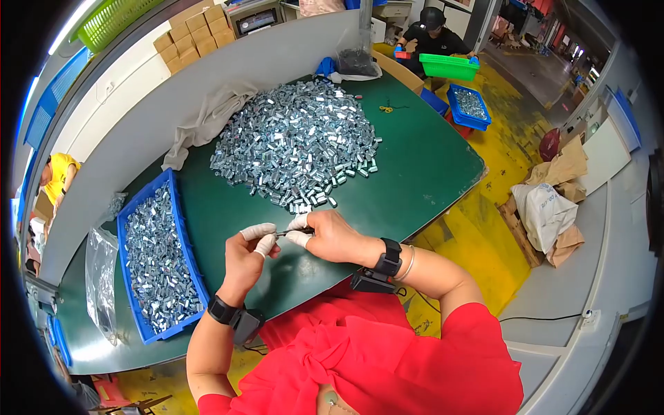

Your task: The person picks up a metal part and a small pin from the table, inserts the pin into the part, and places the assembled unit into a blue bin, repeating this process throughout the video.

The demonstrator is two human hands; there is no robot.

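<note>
My left hand (250, 254) and my right hand (328, 236) meet over the near edge of the green table, white finger cots on their thumbs and fingertips. Between them is a thin dark rod-like piece (302, 231), pinched in my right fingers. Its left end meets my left fingertips, which close around a small metal part (280, 234) that is mostly hidden. Just beyond my hands spreads a large heap of small shiny metal parts (297, 138). To the left, a long blue tray (196, 277) is filled with similar parts.
A crumpled grey cloth (197, 128) lies left of the heap, and a clear plastic bag (102, 283) beside the tray. A curved grey partition (131, 131) borders the table (415, 162). Beyond it, a person in black (432, 41) handles a green bin (448, 67).
</note>
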